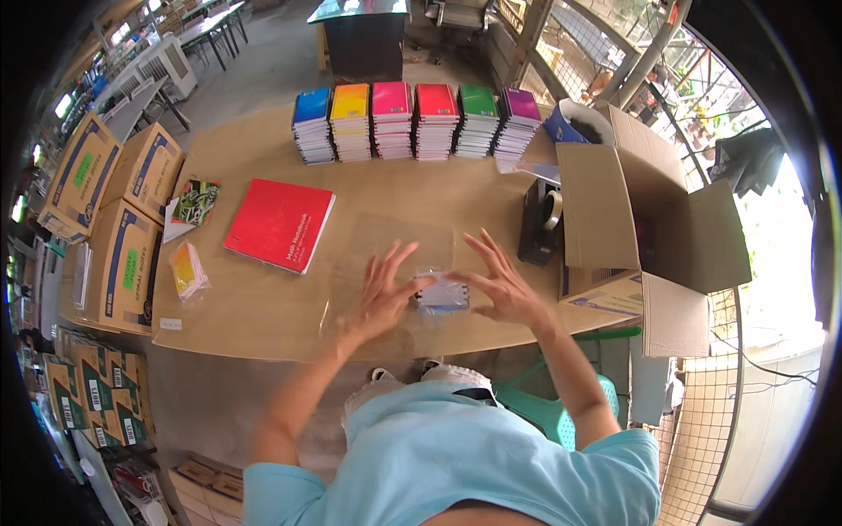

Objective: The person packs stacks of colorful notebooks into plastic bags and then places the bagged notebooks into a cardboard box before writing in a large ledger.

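A small stack of spiral notepads (pixel 441 296) in clear plastic lies near the table's front edge. My left hand (pixel 379 296) reaches in from its left, fingers spread, with a fingertip at the plastic's upper left. From the other side comes my right hand (pixel 503 287), also with fingers stretched apart, one tip at the upper right of the wrap. Neither hand is closed around the stack. Just beyond, a clear plastic sheet or bag (pixel 399 237) appears to lie flat on the brown tabletop (pixel 237 324).
Six notebook stacks, among them a blue one (pixel 313 127) and a purple one (pixel 519 118), line the far edge. A large red notebook (pixel 281 224) lies left. At right stand a tape dispenser (pixel 539 223) and an open carton (pixel 596 202). Closed cartons (pixel 123 263) flank the left.
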The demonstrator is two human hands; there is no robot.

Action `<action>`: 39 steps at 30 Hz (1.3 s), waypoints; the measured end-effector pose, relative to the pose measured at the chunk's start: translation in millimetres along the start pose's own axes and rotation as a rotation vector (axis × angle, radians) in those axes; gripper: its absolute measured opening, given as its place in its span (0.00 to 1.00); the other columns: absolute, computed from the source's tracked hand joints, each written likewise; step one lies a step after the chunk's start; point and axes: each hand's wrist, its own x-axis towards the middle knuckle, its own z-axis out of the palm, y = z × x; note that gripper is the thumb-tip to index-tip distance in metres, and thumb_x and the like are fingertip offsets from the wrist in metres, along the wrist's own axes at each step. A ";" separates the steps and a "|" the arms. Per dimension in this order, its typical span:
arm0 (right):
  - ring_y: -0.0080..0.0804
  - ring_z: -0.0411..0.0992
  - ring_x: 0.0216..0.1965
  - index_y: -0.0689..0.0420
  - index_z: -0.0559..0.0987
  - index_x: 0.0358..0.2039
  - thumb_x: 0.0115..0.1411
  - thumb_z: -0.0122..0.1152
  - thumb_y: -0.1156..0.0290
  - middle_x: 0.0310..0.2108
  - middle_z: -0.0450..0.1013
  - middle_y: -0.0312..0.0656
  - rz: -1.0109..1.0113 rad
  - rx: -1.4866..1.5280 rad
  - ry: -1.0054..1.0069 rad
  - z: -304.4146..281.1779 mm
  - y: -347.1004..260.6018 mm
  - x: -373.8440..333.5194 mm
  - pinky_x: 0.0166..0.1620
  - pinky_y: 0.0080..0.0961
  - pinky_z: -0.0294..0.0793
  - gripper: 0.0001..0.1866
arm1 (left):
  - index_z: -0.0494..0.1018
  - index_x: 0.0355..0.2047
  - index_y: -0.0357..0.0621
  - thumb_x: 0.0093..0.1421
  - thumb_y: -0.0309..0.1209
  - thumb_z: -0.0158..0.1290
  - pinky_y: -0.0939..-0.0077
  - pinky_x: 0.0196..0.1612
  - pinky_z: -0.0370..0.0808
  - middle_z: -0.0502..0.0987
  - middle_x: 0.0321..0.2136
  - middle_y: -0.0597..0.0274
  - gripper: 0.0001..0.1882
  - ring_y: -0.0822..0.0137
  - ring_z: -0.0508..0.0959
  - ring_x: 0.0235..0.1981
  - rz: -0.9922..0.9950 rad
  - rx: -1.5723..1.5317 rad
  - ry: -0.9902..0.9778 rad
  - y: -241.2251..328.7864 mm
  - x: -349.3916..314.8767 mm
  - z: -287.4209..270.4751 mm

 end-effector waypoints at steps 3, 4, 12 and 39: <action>0.55 0.46 0.70 0.44 0.78 0.49 0.36 0.75 0.75 0.66 0.55 0.50 -0.168 -0.210 -0.142 -7.2 12.7 26.8 0.67 0.51 0.55 0.34 | 0.77 0.45 0.43 0.47 0.24 0.64 0.48 0.66 0.58 0.57 0.66 0.59 0.22 0.48 0.57 0.67 0.274 0.184 -0.198 0.5 42.2 -21.6; 0.56 0.47 0.69 0.43 0.79 0.48 0.36 0.75 0.75 0.65 0.56 0.49 -0.231 -0.288 -0.180 -14.6 17.2 30.1 0.67 0.52 0.55 0.33 | 0.78 0.42 0.42 0.47 0.23 0.64 0.49 0.66 0.58 0.57 0.66 0.59 0.20 0.49 0.57 0.67 0.346 0.211 -0.278 5.0 57.6 -32.8; 0.56 0.52 0.68 0.48 0.79 0.44 0.43 0.72 0.70 0.62 0.60 0.49 -0.134 -0.244 -0.067 -25.6 -5.0 17.6 0.67 0.53 0.53 0.24 | 0.55 0.64 0.43 0.39 0.32 0.72 0.57 0.67 0.57 0.56 0.65 0.52 0.53 0.53 0.57 0.67 -0.197 -0.457 -0.158 -19.6 -8.7 3.0; 0.59 0.45 0.70 0.53 0.82 0.32 0.37 0.77 0.67 0.68 0.52 0.53 0.027 -0.151 0.303 41.6 -29.2 -1.8 0.66 0.63 0.44 0.18 | 0.61 0.55 0.40 0.49 0.47 0.68 0.51 0.56 0.68 0.53 0.59 0.42 0.41 0.47 0.66 0.56 -0.353 -0.265 0.461 27.9 -62.6 108.3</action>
